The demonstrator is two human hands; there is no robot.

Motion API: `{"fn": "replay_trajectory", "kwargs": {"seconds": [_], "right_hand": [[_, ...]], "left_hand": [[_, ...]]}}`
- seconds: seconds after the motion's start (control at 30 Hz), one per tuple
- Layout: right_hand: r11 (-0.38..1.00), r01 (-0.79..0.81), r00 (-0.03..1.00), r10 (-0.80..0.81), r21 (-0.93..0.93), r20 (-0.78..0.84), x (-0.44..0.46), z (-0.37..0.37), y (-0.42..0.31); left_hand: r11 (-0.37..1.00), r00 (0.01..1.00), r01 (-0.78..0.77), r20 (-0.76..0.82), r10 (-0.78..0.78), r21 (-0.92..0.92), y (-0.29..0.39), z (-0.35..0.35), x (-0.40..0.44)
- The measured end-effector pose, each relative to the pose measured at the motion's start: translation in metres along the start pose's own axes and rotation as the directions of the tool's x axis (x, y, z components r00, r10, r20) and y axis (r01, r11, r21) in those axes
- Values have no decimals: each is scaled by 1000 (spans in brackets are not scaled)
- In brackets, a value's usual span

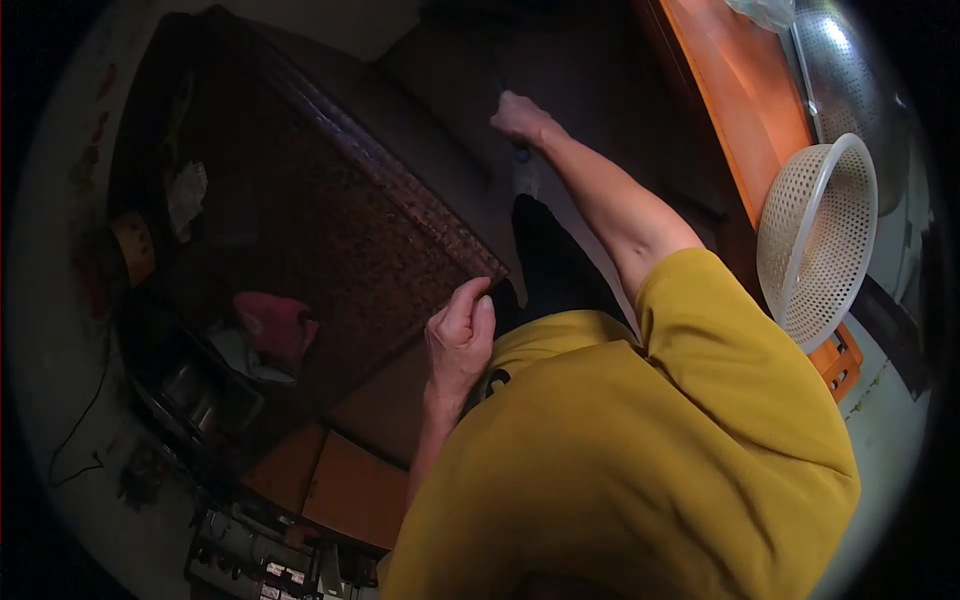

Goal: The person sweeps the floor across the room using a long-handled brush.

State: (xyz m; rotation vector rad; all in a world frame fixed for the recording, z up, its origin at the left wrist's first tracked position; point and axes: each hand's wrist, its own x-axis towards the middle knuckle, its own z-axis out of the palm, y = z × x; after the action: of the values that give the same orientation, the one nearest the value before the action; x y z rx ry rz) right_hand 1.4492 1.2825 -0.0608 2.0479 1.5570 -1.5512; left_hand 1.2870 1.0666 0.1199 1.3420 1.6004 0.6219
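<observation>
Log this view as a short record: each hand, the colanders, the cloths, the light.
left hand: loosely curled near the corner of the speckled countertop; contact unclear
right hand: stretched forward, fist closed on a thin rod too dark to identify
white colander: tipped on its side, overlapping the metal colander in view
cloths: crumpled red cloth next to a pale cloth
light: dim around the right hand

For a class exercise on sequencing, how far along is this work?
Done: nothing I can confirm; the floor is too dark to judge. In hand: the right hand grips what looks like a thin handle, while the left hand is curled by the countertop's corner. Left: probably finishing with that handle and releasing it, since it is gripped now.
</observation>
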Motion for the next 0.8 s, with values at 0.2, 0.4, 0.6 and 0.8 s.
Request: {"fn": "replay_trajectory", "kwargs": {"seconds": [0.2, 0.4, 0.6, 0.8], "right_hand": [[933, 128, 990, -99, -338, 102, -15, 16, 8], [772, 263, 965, -201, -579, 170, -65, 17, 65], [615, 227, 970, -72, -755, 233, -128, 13, 139], [811, 140, 989, -94, -568, 110, -204, -14, 167]], "left_hand": [[1000, 1000, -11, 0, 11, -5, 0, 3, 4], [999, 999, -27, 28, 28, -18, 2, 1, 8], [999, 998, -40, 51, 41, -25, 9, -1, 11], [995, 992, -91, 85, 95, -46, 5, 1, 9]]}}
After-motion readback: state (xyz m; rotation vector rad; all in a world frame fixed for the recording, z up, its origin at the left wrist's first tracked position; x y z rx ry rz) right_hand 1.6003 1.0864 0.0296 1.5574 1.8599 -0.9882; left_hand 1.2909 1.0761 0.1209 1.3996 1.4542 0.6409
